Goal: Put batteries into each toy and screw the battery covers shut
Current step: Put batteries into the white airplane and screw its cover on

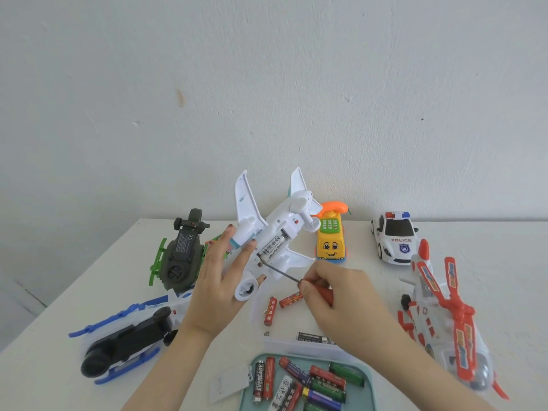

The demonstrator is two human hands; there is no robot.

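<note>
Car [394, 237] — POLICE, battery [258, 382] — EVEREADY, plane [247, 203], screwdriver [281, 272]

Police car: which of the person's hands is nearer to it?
Right. The right hand, holding a screwdriver, is left of the police car and nearer the camera; the left hand, holding the white plane, is farther left.

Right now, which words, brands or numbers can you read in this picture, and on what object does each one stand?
"POLICE": bonnet of the police car.
"EVEREADY": black battery in the tray.
Unreadable: print on other batteries, on the green helicopter underside.
</note>
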